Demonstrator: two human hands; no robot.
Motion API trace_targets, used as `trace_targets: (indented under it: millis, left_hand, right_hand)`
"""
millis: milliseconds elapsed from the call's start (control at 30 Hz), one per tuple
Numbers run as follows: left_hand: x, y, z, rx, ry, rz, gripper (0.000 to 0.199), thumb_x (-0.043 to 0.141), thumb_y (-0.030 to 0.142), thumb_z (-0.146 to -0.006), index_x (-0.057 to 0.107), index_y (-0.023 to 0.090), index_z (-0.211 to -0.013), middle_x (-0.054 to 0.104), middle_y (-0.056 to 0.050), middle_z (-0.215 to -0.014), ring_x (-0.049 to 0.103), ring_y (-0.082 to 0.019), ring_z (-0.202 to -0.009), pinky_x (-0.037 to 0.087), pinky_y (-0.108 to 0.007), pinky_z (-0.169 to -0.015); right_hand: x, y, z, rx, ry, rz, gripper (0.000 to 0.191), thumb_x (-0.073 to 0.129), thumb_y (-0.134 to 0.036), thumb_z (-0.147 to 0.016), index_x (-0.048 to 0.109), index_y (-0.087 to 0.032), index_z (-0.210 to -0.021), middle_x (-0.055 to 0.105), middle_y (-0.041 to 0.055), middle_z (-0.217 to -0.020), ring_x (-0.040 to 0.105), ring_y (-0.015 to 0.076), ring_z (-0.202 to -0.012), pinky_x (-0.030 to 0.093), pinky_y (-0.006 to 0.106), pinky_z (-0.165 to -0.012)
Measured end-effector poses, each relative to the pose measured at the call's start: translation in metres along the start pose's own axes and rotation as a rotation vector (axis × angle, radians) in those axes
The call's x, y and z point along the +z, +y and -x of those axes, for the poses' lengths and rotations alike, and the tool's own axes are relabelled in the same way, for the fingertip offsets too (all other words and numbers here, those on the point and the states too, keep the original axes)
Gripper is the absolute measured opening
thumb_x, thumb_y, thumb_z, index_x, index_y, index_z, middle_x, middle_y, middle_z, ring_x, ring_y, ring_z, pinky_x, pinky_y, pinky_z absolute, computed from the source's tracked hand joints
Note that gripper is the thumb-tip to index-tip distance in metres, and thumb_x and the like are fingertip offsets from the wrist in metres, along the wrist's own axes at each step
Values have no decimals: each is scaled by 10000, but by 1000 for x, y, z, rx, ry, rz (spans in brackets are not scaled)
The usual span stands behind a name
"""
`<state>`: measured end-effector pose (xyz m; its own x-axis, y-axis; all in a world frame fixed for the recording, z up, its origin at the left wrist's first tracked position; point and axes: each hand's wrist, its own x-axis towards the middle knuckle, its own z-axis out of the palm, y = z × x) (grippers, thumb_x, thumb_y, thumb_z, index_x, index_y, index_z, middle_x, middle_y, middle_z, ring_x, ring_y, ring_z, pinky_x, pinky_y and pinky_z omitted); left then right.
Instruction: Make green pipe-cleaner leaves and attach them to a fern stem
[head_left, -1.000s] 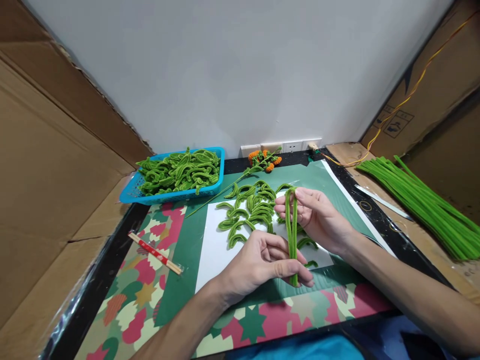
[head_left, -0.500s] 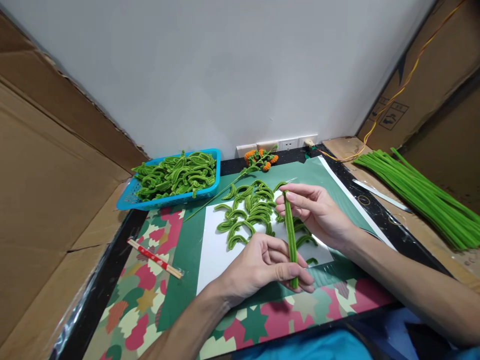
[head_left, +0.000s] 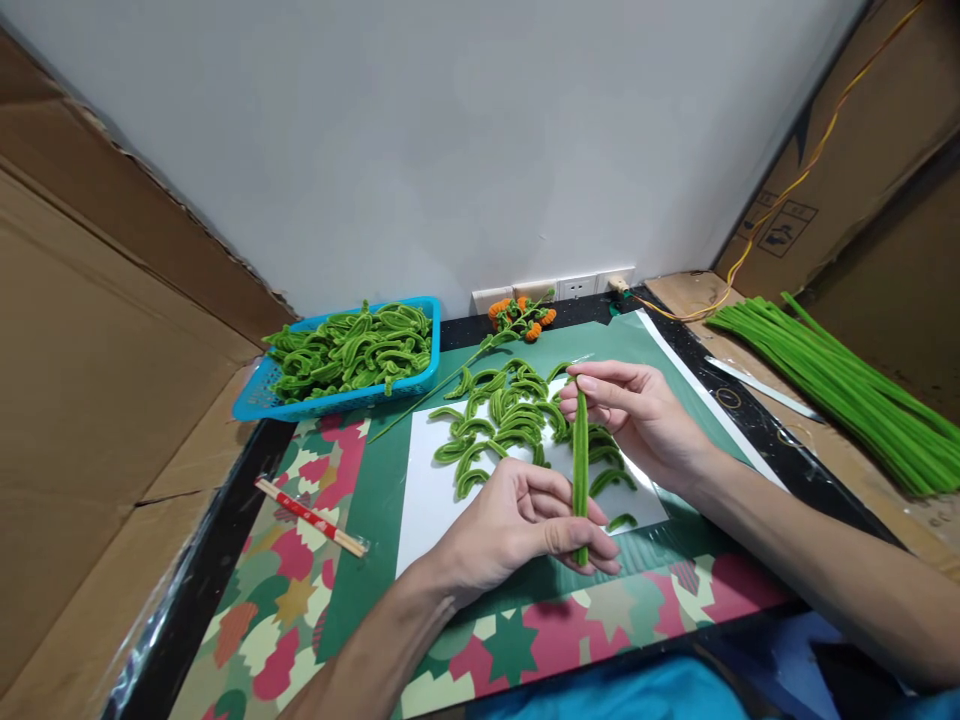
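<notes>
A straight green fuzzy strip (head_left: 580, 460) stands nearly upright between both hands, above the white sheet (head_left: 424, 500). My left hand (head_left: 551, 520) pinches its lower end between thumb and fingers. At its upper end my right hand (head_left: 622, 405) holds the tip with thumb and forefinger. Behind the hands, several curved green fuzzy pieces (head_left: 517, 425) lie on the sheet and on the green mat. My right hand hides some of them.
A blue basket (head_left: 337, 402) of green pieces stands at the back left. Near it lie an orange-flowered stem (head_left: 517, 322) and wrapped chopsticks (head_left: 311, 516). At right are a bundle of green stems (head_left: 840, 390) and a white strip (head_left: 765, 388).
The strip has turned slightly more upright. My right hand has shifted a little to the right at its top, and my left hand has moved slightly up and left.
</notes>
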<state>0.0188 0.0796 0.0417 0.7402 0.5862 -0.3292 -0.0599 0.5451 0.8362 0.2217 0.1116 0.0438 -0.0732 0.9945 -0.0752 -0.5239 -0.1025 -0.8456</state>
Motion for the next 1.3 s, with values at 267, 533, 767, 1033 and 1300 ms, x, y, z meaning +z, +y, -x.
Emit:
trace_targets:
  millis: [267, 533, 767, 1033, 1300]
  left_hand:
    - [3, 2, -1, 43, 63, -68, 291, 909, 349, -855, 803, 93, -945, 856, -178, -918, 847, -254, -847, 648, -245, -722]
    - [1, 5, -3, 160, 231, -66, 384, 808, 454, -935, 800, 77, -1005, 809, -120, -715, 785, -203, -608, 625, -237, -589]
    - [-6, 6, -5, 234, 324, -51, 362, 806, 409, -942, 796, 68, -1063, 776, -78, -676, 724, -173, -511, 598, -230, -482]
    - [-12, 5, -5, 166, 283, -37, 406, 776, 457, -963, 807, 60, -1038, 825, -153, -782, 790, -217, -584, 601, -224, -483]
    - [-11, 1, -6, 122, 258, -71, 437, 817, 483, -919, 823, 49, -962, 831, -184, -817, 799, -235, -601, 612, -241, -494]
  right_hand:
    - [-6, 0, -3, -34, -12, 15, 230, 939, -336, -794, 835, -218, -961, 846, 50, -894, 801, 190, -811, 611, 303, -770]
    - [-17, -5, -11, -107, 7, 88, 260, 932, -385, -818, 830, -225, -995, 853, 71, -943, 799, 198, -829, 638, 328, -786]
    - [-17, -3, -9, -80, -92, 177, 253, 912, -372, -840, 836, -212, -1020, 854, 82, -937, 797, 197, -765, 671, 350, -763]
    - [-14, 1, -7, -123, -124, 288, 280, 897, -401, -851, 848, -200, -1039, 825, 55, -818, 789, 203, -682, 672, 340, -679]
    - [-17, 0, -9, -180, -107, 387, 328, 911, -430, -827, 831, -178, -1022, 787, 25, -705, 760, 185, -611, 659, 312, -635]
